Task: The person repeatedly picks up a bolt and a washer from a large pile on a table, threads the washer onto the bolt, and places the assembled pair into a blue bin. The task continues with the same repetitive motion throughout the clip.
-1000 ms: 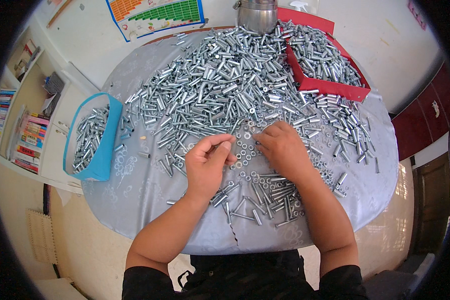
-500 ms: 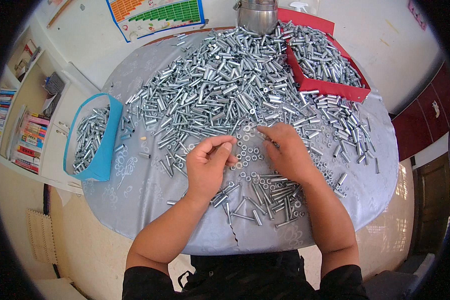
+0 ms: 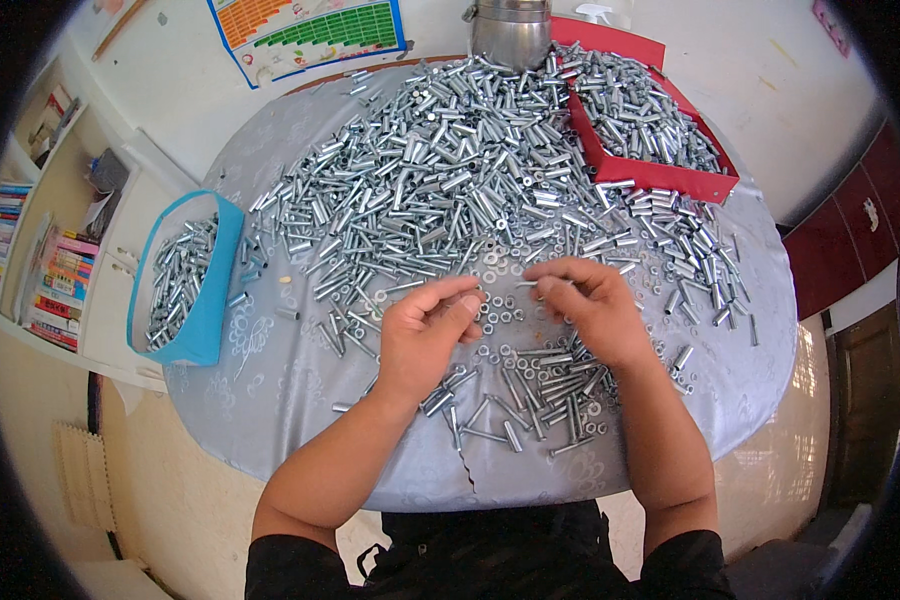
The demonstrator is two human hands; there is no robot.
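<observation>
Above the middle of the table, my left hand (image 3: 422, 328) is closed, thumb against the forefinger; a small dark bit shows at the fingertips, too small to name. My right hand (image 3: 592, 308) pinches a thin silver bolt (image 3: 526, 284), whose end juts left toward my left hand. The two hands are a short gap apart. Between and below them lie loose hex nuts (image 3: 488, 318) and washers. Nearer me is a small pile of bolts (image 3: 570, 392) with more nuts around it. Beyond my hands spreads a large heap of silver sleeves and bolts (image 3: 430, 170).
A blue bin (image 3: 232, 270) with metal sleeves stands on the left side of the table. At the back right sits a red box (image 3: 660, 176) full of similar parts, beside a steel pot (image 3: 512, 36). A grey patterned cloth (image 3: 300, 420) covers the round table.
My right hand has drawn back slightly from the nuts and turned, now showing the thin bolt in its fingertips. My left hand has shifted slightly to the right.
</observation>
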